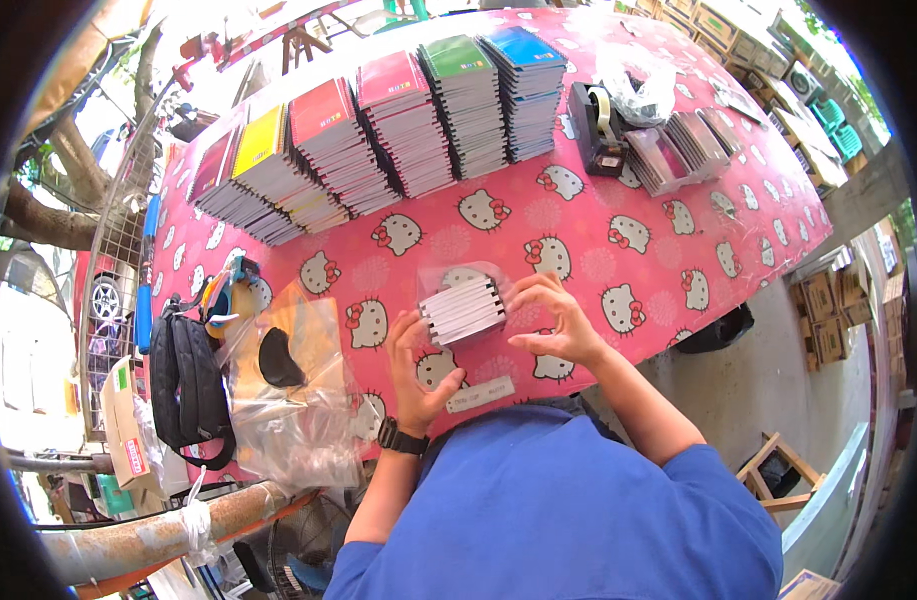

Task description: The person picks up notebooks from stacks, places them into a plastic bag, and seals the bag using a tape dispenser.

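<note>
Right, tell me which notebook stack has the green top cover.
The green-topped stack, second from the right in the row, between the pinkish-red stack and the blue-topped stack; no other stack has green on top.

The desk (pixel 599 268) has a pink cover with white cats and red bows. On the far side, six piles of books (pixel 411 140) stand in a row: dark red, yellow, red, red, green and blue, left to right. Far right are a black tape holder (pixel 583 128), a clear bag (pixel 651 98) and clear boxes (pixel 697 148). A white pack (pixel 464 311) sits near the middle. Near left are plastic bags (pixel 297 440) and a black backpack (pixel 187 378). A white strip (pixel 482 395) lies at the near edge.
</note>
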`<state>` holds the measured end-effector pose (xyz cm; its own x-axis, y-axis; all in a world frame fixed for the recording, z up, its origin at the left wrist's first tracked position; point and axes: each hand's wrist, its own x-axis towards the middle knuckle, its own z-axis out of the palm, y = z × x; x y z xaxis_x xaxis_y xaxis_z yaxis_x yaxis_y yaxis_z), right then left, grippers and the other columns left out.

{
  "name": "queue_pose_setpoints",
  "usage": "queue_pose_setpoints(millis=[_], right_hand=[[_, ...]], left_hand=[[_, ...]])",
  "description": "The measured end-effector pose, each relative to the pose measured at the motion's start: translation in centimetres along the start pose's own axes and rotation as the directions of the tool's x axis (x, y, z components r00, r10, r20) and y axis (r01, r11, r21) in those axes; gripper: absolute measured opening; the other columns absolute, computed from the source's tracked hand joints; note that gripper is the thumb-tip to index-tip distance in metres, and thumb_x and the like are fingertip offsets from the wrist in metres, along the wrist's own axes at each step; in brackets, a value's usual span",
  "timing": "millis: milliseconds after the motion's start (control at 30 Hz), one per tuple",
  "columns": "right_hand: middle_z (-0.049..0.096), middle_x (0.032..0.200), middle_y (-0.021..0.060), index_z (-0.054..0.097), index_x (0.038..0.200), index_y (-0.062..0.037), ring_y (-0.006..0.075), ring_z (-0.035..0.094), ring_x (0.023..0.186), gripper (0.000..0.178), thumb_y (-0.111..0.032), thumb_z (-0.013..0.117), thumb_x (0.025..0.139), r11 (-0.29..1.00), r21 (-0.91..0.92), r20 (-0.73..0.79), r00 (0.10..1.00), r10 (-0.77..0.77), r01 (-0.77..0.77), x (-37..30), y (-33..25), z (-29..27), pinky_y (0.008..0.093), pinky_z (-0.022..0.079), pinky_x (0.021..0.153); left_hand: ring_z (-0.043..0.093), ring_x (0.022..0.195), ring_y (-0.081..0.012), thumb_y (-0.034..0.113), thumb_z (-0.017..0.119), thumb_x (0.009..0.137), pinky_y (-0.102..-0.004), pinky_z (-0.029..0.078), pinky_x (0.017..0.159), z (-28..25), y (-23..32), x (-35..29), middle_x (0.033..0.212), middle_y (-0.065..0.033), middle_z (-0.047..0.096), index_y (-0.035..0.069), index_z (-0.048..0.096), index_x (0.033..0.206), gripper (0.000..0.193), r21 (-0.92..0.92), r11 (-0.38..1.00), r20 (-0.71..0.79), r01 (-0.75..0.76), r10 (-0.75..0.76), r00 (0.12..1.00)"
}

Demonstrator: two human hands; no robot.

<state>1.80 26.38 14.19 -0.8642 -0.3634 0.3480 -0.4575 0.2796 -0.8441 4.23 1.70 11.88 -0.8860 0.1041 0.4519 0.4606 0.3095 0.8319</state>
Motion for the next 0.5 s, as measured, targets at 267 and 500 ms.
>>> queue_pose_setpoints(millis=[267, 500], right_hand=[[0.054, 0.121, 0.0012, 0.065, 0.106, -0.0164, 0.0255, 0.04, 0.113, 0.05, -0.009, 0.071, 0.058, 0.978, -0.114, 0.118, 0.98, -0.158, 0.172, 2.3, -0.8, -0.6, 0.0407, 0.031, 0.1], [0.038, 0.14, -0.0012, 0.063, 0.111, -0.0263, 0.0344, 0.022, 0.131, 0.062, -0.007, 0.065, 0.051, 0.959, -0.175, 0.403, 0.905, -0.136, 0.222, 3.3, -1.3, -1.0, 0.052, 0.019, 0.105]], left_hand=[[0.026, 0.13, -0.0347, 0.028, 0.068, 0.064, -0.0456, 0.022, 0.105, -1.0, 1.0, 0.9, 0.134, -0.0121, 0.04, 0.007, 0.047, 0.125, 0.067, 0.187, 0.975, 0.161, -0.118, 0.088, 0.983], [0.018, 0.133, -0.0364, 0.025, 0.071, 0.061, -0.0486, 0.022, 0.106, -2.7, 0.4, 1.4, 0.136, -0.0106, 0.039, 0.012, 0.052, 0.122, 0.065, 0.137, 0.975, 0.368, -0.176, 0.115, 0.923]])
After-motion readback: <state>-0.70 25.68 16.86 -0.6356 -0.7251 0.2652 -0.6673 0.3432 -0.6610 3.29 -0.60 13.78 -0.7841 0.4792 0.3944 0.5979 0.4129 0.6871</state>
